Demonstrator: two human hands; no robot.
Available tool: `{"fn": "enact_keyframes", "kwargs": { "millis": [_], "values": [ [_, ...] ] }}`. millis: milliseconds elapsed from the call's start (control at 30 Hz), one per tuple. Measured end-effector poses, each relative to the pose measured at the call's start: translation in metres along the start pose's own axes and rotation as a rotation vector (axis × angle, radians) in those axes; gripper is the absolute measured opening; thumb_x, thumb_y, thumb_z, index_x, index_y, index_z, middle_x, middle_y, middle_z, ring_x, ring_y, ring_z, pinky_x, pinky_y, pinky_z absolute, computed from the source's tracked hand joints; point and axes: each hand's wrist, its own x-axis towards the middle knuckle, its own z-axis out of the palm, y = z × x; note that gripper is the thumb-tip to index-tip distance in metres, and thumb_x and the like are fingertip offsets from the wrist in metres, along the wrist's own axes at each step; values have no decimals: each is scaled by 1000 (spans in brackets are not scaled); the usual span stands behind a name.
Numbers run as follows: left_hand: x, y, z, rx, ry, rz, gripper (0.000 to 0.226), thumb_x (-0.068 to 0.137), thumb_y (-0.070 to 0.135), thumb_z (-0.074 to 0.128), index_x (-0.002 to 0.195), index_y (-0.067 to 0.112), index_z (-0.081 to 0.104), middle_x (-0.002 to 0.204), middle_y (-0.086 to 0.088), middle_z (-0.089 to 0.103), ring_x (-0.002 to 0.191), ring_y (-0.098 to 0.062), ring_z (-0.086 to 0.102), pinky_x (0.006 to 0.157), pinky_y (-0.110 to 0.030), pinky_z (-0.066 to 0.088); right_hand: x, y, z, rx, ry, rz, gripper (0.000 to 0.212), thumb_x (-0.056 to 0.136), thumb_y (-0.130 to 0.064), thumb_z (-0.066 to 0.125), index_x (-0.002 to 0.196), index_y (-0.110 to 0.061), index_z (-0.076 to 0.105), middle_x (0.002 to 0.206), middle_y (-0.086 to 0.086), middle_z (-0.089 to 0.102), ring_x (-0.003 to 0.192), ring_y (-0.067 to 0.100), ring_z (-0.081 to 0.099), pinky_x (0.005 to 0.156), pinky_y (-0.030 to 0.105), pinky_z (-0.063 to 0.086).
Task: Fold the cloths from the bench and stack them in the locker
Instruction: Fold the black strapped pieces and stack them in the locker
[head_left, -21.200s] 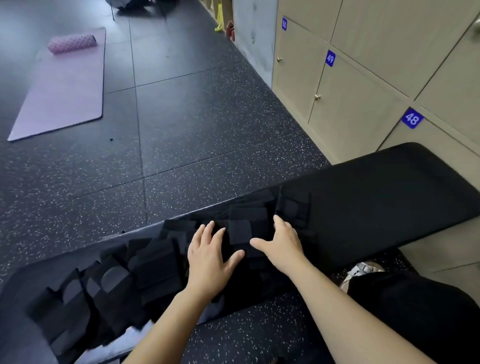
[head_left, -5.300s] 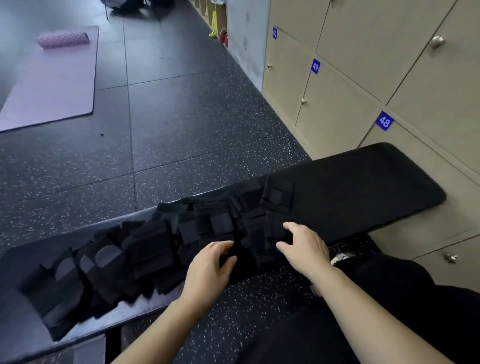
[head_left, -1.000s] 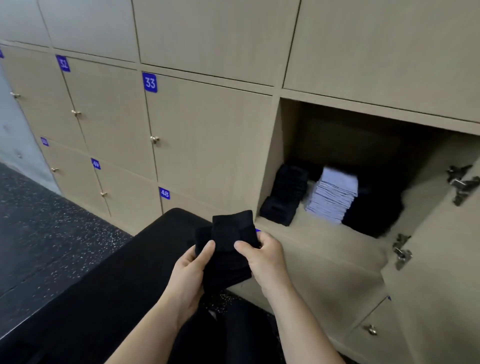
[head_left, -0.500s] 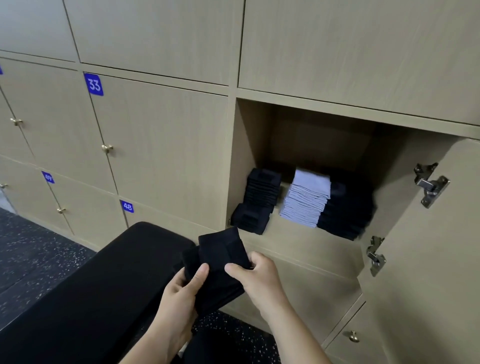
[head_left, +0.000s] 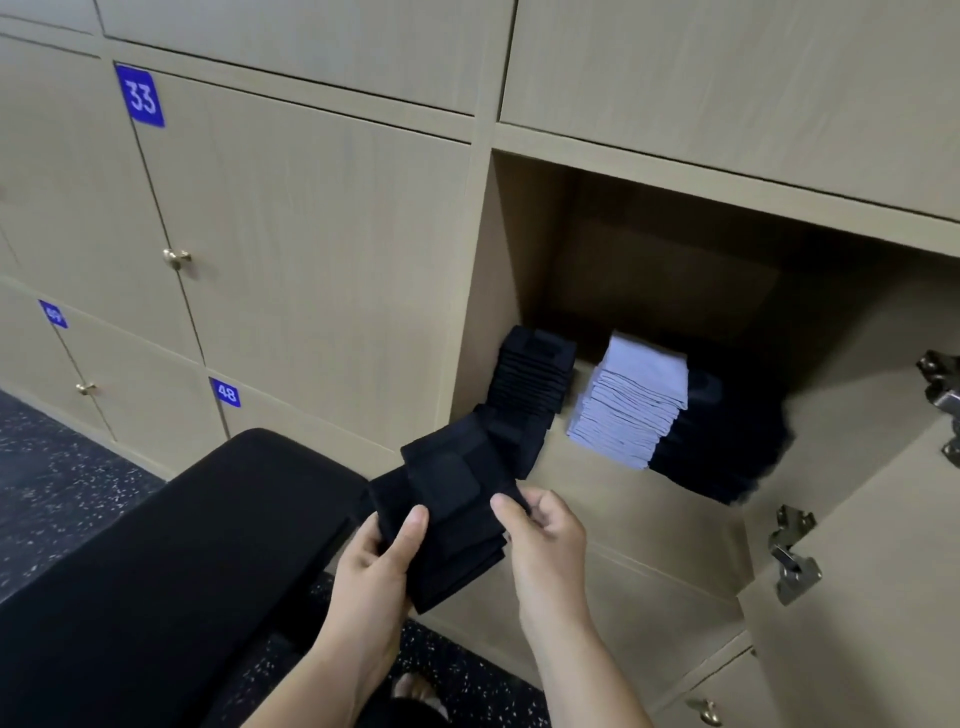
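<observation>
**Folded black cloths held in front of the open locker**

Both hands grasp a bundle of folded black cloths (head_left: 451, 512) in the air, just outside the open locker (head_left: 511, 260) and below its front edge. The left hand (head_left: 382, 561) holds the bundle from underneath, with the thumb pressed on top. The right hand (head_left: 540, 540) pinches the right edge between thumb and curled fingers. The bundle tilts, its far end pointing up towards the locker opening.

Three piles stand inside the locker. A black stack (head_left: 535, 374) is at the left, with a lower black pile in front of it near the edge. A pale lilac stack (head_left: 634, 400) stands in the middle. A dark stack (head_left: 727, 441) is on the right, touching the pale one. The locker door (head_left: 857, 597) hangs open to the right, its metal hinges (head_left: 792, 556) showing.

The black padded bench (head_left: 182, 561) lies at the lower left, its end just beside the held bundle. Closed doors with blue number plates 33 (head_left: 140, 96) and 48 (head_left: 225, 392) fill the left. Dark speckled floor (head_left: 47, 467) shows below them.
</observation>
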Motion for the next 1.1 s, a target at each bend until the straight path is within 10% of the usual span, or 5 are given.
{"fn": "enact_keyframes", "kwargs": {
  "millis": [300, 467, 600, 733, 1100],
  "values": [
    [37, 3, -20, -58, 66, 13, 24, 94, 16, 57, 115, 8, 65, 107, -16, 73, 92, -30, 73, 62, -32, 59, 109, -6, -16, -6, 157, -3, 7, 87, -6, 66, 82, -9, 62, 81, 10, 52, 73, 22, 49, 64, 29, 44],
    [48, -5, -36, -57, 69, -6, 24, 93, 15, 58, 115, 8, 66, 106, -15, 73, 95, -29, 72, 67, -31, 61, 159, -3, -15, -214, 101, -24, 18, 89, -6, 64, 74, -14, 57, 72, 1, 51, 68, 15, 50, 60, 17, 43],
    [57, -12, -48, -45, 86, -14, 26, 89, 16, 60, 113, 8, 66, 105, -17, 73, 96, -32, 71, 74, -37, 62, 187, 8, -7, -302, 54, 13, 11, 89, -11, 66, 96, -2, 66, 99, 24, 65, 98, 35, 63, 89, 37, 51],
    [62, -20, -55, -35, 105, -16, 31, 80, 19, 64, 109, 9, 69, 103, -18, 73, 96, -35, 71, 86, -43, 53, 204, 18, -1, -291, 14, 38, 11, 89, -7, 64, 79, -10, 63, 82, 8, 63, 81, 22, 59, 73, 30, 47],
    [71, -26, -56, -37, 53, -39, 29, 81, 16, 64, 108, 7, 69, 102, -21, 73, 90, -36, 72, 67, -40, 62, 225, 47, -1, -527, 72, -3, 4, 88, -12, 65, 88, -16, 63, 84, 1, 67, 85, 24, 64, 77, 33, 53]
  ]
}}
